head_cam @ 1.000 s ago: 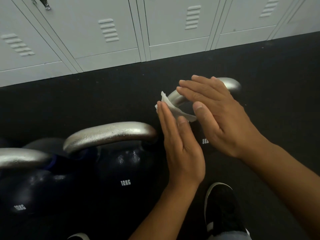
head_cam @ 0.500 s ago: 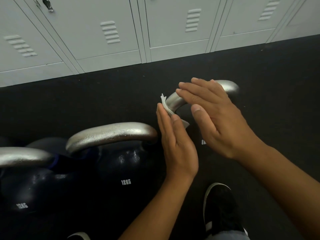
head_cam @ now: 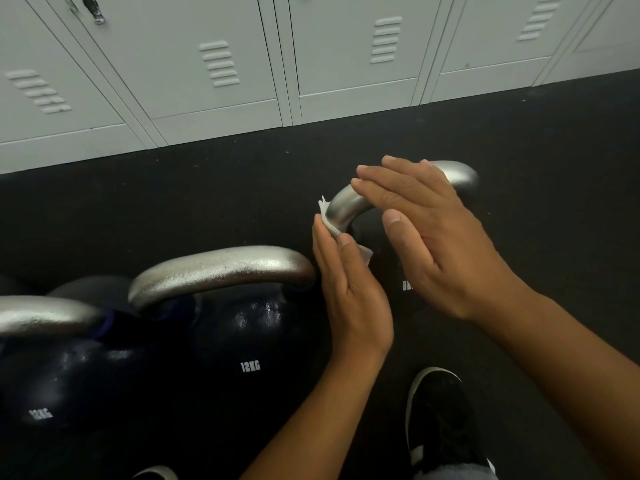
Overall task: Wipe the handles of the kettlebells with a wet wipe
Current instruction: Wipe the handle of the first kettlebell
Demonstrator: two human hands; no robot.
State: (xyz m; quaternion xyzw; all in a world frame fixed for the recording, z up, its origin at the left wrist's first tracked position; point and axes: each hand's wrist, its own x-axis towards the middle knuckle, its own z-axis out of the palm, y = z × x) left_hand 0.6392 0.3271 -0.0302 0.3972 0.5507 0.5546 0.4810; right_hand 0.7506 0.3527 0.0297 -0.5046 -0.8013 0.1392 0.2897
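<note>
A row of pale grey metal lockers [head_cam: 221,64] runs along the top, each door with a set of louvred vents; one door at the upper left carries a metal latch [head_cam: 94,10]. Below them lies a black speckled floor [head_cam: 554,140]. A black shoe with a white sole edge [head_cam: 441,420] stands on it near the bottom.

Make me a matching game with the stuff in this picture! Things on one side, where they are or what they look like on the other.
Things:
1. wet wipe
2. right hand
3. kettlebell marked 12KG
4. lockers

Descriptions:
A. pale grey, standing along the far edge of the black floor
B. laid flat over the top of a silver handle
C. white, pressed against the handle's left bend by the left hand
D. dark and round, left of both hands

Pairs: 1-C, 2-B, 3-D, 4-A
</note>
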